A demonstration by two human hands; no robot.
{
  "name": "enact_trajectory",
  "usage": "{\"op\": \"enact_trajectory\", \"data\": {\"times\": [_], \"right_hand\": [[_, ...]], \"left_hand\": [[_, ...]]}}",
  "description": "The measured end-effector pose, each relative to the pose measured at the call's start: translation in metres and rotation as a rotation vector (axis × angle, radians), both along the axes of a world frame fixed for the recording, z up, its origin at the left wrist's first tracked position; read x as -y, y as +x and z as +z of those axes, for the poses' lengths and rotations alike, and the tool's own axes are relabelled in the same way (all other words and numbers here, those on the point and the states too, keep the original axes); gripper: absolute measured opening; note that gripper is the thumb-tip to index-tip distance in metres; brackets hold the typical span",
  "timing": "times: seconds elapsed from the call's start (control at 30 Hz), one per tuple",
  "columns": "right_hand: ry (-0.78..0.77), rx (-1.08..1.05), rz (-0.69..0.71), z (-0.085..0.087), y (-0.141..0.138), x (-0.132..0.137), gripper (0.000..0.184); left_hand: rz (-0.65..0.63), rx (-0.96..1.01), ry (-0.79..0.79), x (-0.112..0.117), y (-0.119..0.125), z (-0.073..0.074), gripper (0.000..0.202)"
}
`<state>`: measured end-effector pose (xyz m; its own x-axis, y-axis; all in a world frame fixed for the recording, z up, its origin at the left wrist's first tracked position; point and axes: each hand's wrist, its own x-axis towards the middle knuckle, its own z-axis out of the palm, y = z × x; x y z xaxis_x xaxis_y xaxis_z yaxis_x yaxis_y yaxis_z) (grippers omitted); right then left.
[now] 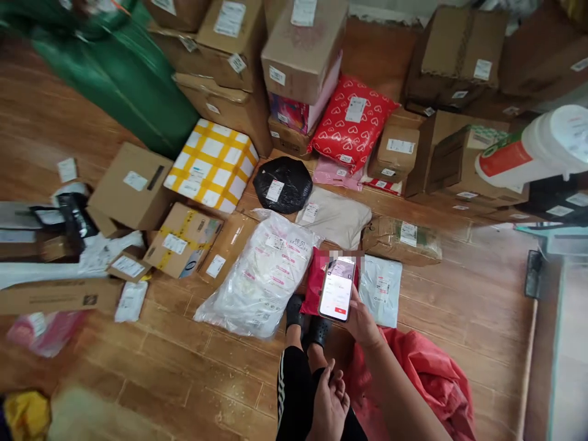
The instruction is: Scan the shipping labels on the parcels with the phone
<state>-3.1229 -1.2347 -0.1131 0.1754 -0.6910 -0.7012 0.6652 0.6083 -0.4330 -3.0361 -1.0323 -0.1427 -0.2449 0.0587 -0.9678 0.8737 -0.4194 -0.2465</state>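
Observation:
A smartphone (337, 290) with a lit screen is in my right hand (364, 321), its fingers closed around the phone's lower right side. Behind the phone lies a magenta mailing bag (310, 288), partly covered by it. My left hand (331, 398) hangs palm up over my legs, fingers loosely curled and apart, nothing in it. Just past my feet rests a large white plastic-wrapped parcel (261, 275). A pale grey mailing bag (381, 288) lies right of the phone, and a beige soft parcel (337, 217) is beyond it.
Stacked cardboard boxes (303, 52) stand along the back. A red heart-print parcel (351, 125), black round parcel (282, 184) and yellow-checked box (211, 165) sit before them. A green sack (119, 86) is at left, a white bucket (533, 147) at right, a red sheet (422, 373) beside me.

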Motion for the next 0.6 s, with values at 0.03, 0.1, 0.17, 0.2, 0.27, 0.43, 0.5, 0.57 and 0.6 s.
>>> {"op": "enact_trajectory", "data": {"times": [0.03, 0.1, 0.17, 0.2, 0.27, 0.43, 0.5, 0.57, 0.6], "right_hand": [[0.001, 0.003, 0.016, 0.014, -0.004, -0.009, 0.073], [0.012, -0.011, 0.052, 0.037, -0.013, -0.027, 0.072], [0.025, -0.04, 0.088, 0.051, -0.022, -0.046, 0.07], [0.031, -0.054, 0.103, 0.056, -0.025, -0.055, 0.069], [0.043, -0.075, 0.116, 0.06, -0.029, -0.071, 0.068], [0.075, -0.051, 0.101, 0.052, -0.013, -0.089, 0.072], [0.071, -0.022, 0.106, 0.043, 0.006, -0.084, 0.074], [0.049, -0.003, 0.106, 0.031, 0.034, -0.072, 0.076], [0.032, 0.003, 0.101, 0.024, 0.052, -0.064, 0.077]], "left_hand": [[0.018, 0.016, -0.012, 0.0, 0.001, 0.009, 0.045], [0.051, 0.056, -0.043, 0.0, 0.004, 0.024, 0.042], [0.075, 0.082, -0.084, 0.001, 0.008, 0.036, 0.038], [0.069, 0.092, -0.098, 0.0, 0.012, 0.04, 0.037], [0.011, 0.117, -0.085, -0.004, 0.022, 0.045, 0.035], [-0.159, 0.304, 0.014, -0.029, 0.075, 0.056, 0.031], [-0.232, 0.486, 0.052, -0.033, 0.102, 0.064, 0.025], [-0.277, 0.67, 0.118, -0.026, 0.132, 0.072, 0.015], [-0.284, 0.737, 0.147, -0.017, 0.149, 0.074, 0.013]]}}
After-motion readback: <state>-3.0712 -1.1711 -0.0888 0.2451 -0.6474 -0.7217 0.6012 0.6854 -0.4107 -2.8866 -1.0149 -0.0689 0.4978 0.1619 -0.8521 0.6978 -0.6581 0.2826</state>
